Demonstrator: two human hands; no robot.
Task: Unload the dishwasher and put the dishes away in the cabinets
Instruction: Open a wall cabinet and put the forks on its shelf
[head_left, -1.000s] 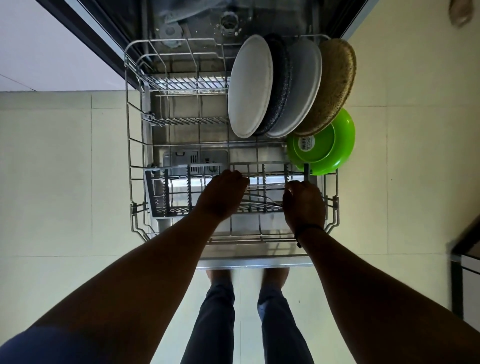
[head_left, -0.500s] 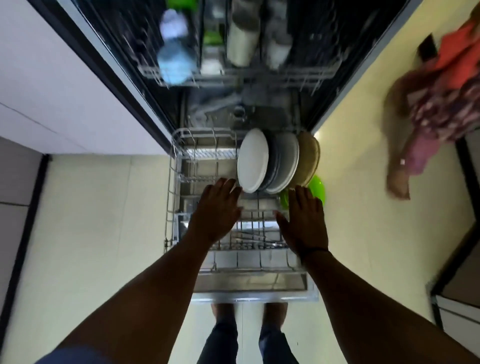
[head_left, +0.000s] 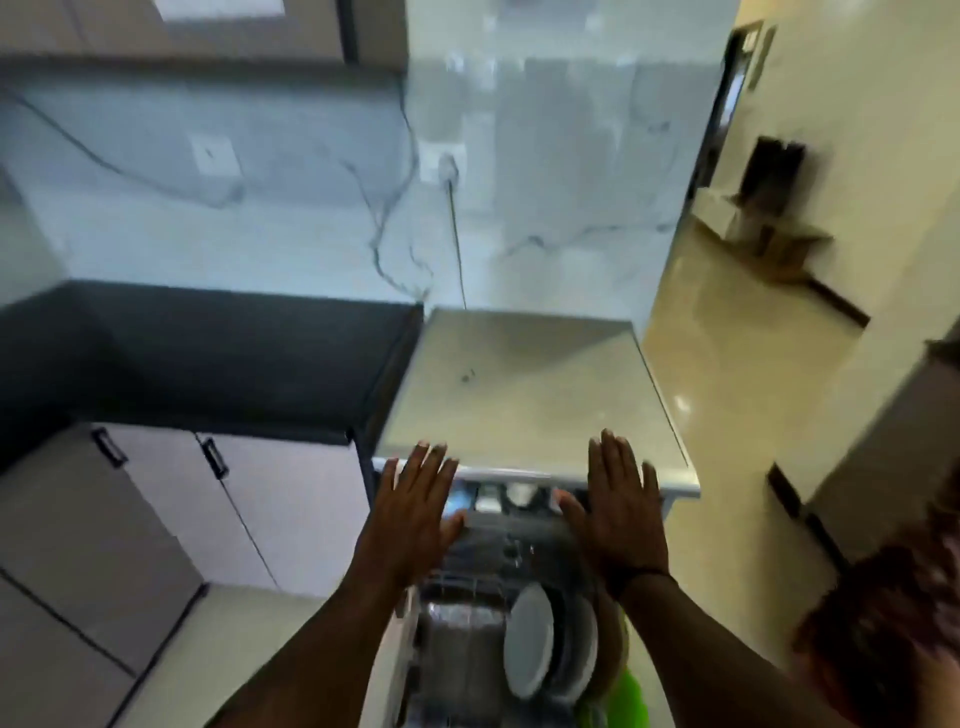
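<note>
- Pale marble-look wall (head_left: 291, 218) with dark grey veins fills the back, blurred.
- Two white square wall sockets (head_left: 215, 156) sit on it; a thin cord hangs from the right one.
- Dark matte table (head_left: 208, 358) runs along the left.
- Light grey cabinet doors (head_left: 156, 519) with black handles stand below.
- Glossy cream floor (head_left: 737, 364) leads right to a dark doorway (head_left: 727, 104).
</note>
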